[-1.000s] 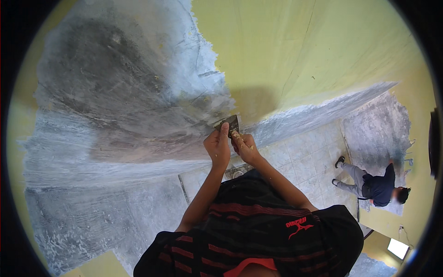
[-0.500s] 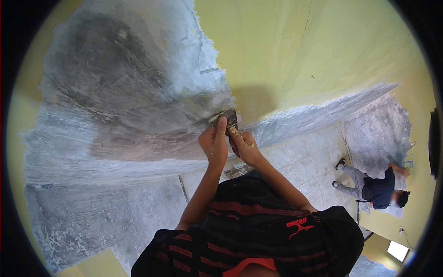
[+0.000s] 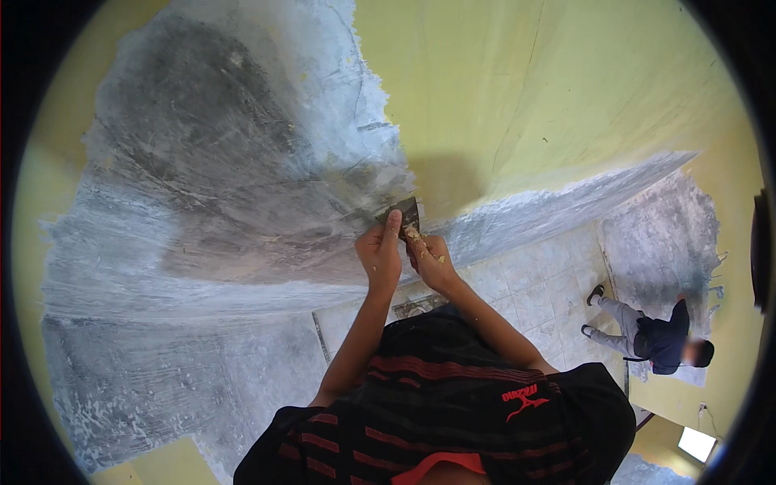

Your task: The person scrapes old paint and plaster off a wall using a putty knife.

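Both of my hands are on one scraper (image 3: 410, 212), a dark, flat blade crusted with pale yellow residue. My right hand (image 3: 433, 263) is closed around its handle, with yellow flakes stuck to the fingers. My left hand (image 3: 380, 254) pinches the blade's left side, thumb lying along its face and the other fingers mostly hidden. Behind the blade, the wall changes from a bare grey patch (image 3: 234, 178) on the left to yellow paint (image 3: 469, 81) on the right. Whether the blade edge touches the wall, I cannot tell.
A tiled floor (image 3: 533, 295) lies below, with a dark-framed square (image 3: 420, 305) close to my body. On the right, a person in dark clothes (image 3: 664, 338) stands by another scraped wall section (image 3: 659, 234). A bright white panel (image 3: 697, 444) shows at lower right.
My hands and the scraper sit slightly lower and farther right in view, and the blade has tilted a little. The other person's outstretched arm has drawn in toward the body.
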A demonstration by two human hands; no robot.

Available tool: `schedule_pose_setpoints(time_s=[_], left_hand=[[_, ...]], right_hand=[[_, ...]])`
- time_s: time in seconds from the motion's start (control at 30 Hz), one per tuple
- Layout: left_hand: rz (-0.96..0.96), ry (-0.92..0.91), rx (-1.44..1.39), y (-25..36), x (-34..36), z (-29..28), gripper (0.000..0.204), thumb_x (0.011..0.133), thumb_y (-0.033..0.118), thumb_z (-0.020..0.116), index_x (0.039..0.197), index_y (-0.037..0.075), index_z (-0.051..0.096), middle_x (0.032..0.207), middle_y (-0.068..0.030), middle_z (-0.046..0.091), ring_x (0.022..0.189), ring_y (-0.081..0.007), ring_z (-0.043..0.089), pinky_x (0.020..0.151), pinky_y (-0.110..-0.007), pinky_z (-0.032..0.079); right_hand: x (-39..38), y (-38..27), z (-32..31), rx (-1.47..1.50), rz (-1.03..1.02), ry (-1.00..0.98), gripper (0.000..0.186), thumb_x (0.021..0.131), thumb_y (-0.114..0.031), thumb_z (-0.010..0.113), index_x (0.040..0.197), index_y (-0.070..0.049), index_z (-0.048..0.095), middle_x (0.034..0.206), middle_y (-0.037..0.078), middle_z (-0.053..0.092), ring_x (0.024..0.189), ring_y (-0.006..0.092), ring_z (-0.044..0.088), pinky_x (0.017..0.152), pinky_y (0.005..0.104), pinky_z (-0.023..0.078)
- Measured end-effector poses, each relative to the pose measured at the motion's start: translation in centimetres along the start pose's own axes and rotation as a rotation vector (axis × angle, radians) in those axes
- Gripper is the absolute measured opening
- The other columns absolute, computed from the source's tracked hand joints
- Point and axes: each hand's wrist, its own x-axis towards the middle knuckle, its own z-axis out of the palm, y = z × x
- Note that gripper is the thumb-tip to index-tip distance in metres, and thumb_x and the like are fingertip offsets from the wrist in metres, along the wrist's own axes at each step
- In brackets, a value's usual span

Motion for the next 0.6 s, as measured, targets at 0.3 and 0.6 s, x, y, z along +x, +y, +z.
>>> schedule_pose_setpoints(time_s=[0.3,0.6], left_hand=[[0.021,0.035,-0.07,-0.3,0.0,0.3,0.057,0.097,0.025,0.076,0.054,0.008,0.042,0.058,0.0098,0.037,0.058,-0.0039,0.03,0.051,-0.028,0.022],[-0.035,0.026,-0.091,0.0,-0.3,0.0,0.055,0.097,0.024,0.075,0.055,0.008,0.043,0.059,0.0101,0.039,0.059,-0.0033,0.03,0.052,-0.028,0.022]], right_hand=[[-0.3,-0.7,0.3,-0.003,0.013,-0.003,0.054,0.109,-0.044,0.05,0.067,-0.01,0.053,0.058,-0.004,0.045,0.049,0.0059,0.039,0.045,0.026,0.031],[-0.9,-0.8,1.1,0.047,0.008,0.004,0.051,0.109,-0.041,0.05,0.07,-0.01,0.054,0.058,-0.004,0.047,0.051,0.0059,0.042,0.046,0.0261,0.032]])
